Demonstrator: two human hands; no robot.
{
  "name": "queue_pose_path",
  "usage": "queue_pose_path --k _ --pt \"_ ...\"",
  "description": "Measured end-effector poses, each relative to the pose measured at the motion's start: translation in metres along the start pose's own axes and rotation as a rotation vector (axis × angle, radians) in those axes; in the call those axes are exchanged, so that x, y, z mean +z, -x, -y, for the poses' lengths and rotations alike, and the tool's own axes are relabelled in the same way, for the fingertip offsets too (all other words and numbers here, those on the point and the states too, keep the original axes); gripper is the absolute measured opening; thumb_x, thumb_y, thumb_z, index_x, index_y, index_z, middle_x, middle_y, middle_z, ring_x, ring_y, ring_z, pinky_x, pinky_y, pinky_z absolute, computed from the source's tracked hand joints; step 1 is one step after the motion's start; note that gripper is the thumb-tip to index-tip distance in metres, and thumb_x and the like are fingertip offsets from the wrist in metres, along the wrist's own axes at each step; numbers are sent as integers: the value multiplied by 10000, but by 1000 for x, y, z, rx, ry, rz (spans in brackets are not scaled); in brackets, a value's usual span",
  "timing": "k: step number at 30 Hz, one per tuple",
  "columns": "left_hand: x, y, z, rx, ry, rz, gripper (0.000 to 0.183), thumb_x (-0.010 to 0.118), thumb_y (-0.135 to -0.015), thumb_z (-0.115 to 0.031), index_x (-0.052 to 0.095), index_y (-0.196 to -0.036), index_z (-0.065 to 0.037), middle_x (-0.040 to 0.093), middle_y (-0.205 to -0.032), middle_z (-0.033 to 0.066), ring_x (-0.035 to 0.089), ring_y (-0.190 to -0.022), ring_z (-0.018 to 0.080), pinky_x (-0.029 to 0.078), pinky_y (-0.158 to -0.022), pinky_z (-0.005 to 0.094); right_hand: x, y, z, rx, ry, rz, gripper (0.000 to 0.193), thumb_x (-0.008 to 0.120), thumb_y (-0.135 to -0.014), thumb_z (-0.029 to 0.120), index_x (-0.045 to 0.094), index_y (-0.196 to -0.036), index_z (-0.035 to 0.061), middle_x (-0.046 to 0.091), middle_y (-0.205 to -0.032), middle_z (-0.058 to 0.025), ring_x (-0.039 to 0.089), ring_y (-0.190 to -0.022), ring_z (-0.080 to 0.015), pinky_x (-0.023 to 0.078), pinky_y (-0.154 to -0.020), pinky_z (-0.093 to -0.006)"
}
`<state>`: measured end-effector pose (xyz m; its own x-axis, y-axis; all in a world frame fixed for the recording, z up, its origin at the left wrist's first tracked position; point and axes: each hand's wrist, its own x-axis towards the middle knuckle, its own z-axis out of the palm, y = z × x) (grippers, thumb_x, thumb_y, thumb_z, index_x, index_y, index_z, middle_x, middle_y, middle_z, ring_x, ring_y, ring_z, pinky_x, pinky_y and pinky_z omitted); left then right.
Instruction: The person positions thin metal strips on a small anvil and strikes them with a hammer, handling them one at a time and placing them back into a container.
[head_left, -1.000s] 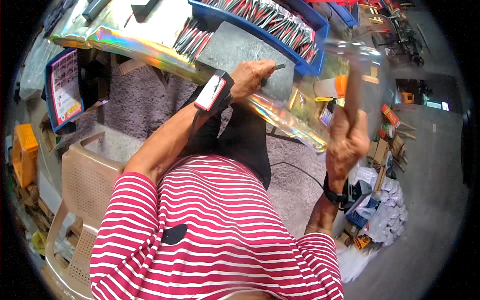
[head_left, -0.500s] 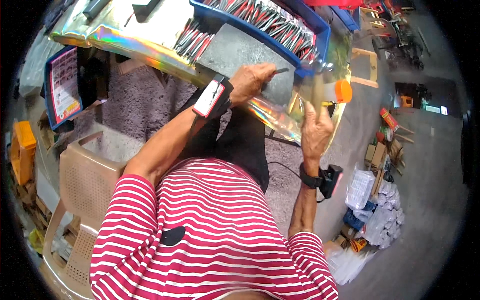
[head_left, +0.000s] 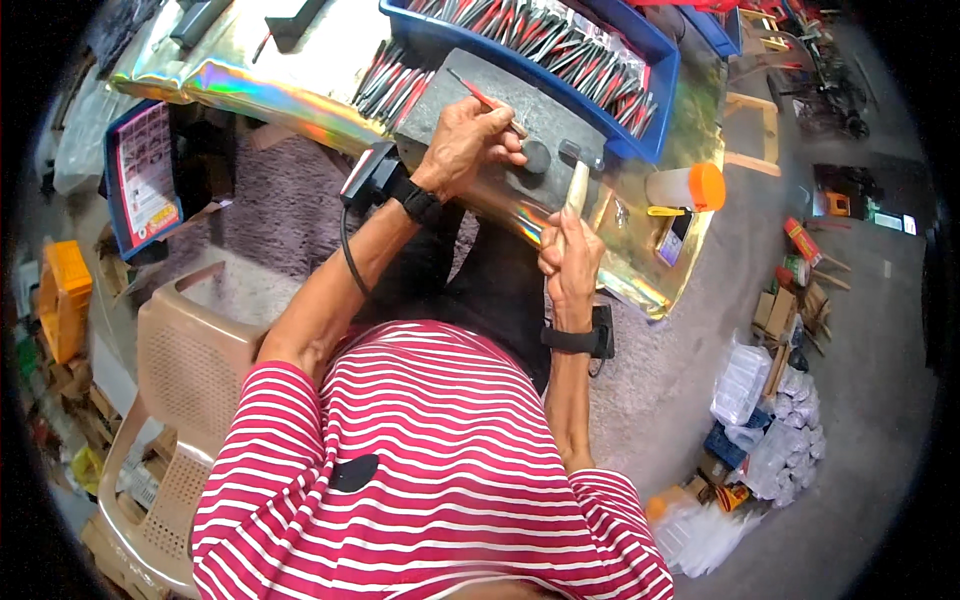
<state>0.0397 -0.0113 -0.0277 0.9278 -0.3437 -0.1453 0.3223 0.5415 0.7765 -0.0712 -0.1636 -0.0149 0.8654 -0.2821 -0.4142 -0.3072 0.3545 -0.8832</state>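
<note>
My left hand [head_left: 463, 148] is closed around a slim pointed red-and-dark tool [head_left: 482, 95]; its exact kind I cannot make out. The thin end points away to the left, the other end lies beside a small round dark disc [head_left: 536, 156]. Both are over a flat grey slab [head_left: 430, 115] at the table's near edge. In my right hand [head_left: 573, 255] is a hammer [head_left: 578, 187], gripped by its pale handle. The hammer's dark head is low over the slab's right end, just right of the disc; whether it touches the slab I cannot tell.
Behind the slab a blue bin [head_left: 655, 140] holds many slim red, black and grey pieces. A loose pile of similar pieces [head_left: 392, 90] lies left of the slab. An orange-lidded jar [head_left: 670, 188] stands at the right. A beige plastic chair [head_left: 190, 350] is at my left.
The hammer has swung down and left from a blurred raised position to the slab. My left hand has moved left, its tool now pointing away to the left.
</note>
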Motion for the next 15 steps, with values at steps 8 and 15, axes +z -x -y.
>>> queue_pose_path --k 8,15 --pt "-4 -18 -12 60 32 15 194 525 -837 -187 497 -850 4 551 -736 85 549 -583 98 529 -566 244 -3 0 -6 -33 203 68 361 437 -872 329 477 -844 -28 542 -561 -98 494 -397 -100 411 -336 -212" --pt "-7 -47 -49 205 -285 -73 192 531 -821 -150 506 -900 23 556 -663 69 530 -523 81 462 -417 203 -7 5 -1 -10 288 93 379 374 -890 352 483 -836 -7 542 -623 -87 540 -478 -126 451 -412 -222"
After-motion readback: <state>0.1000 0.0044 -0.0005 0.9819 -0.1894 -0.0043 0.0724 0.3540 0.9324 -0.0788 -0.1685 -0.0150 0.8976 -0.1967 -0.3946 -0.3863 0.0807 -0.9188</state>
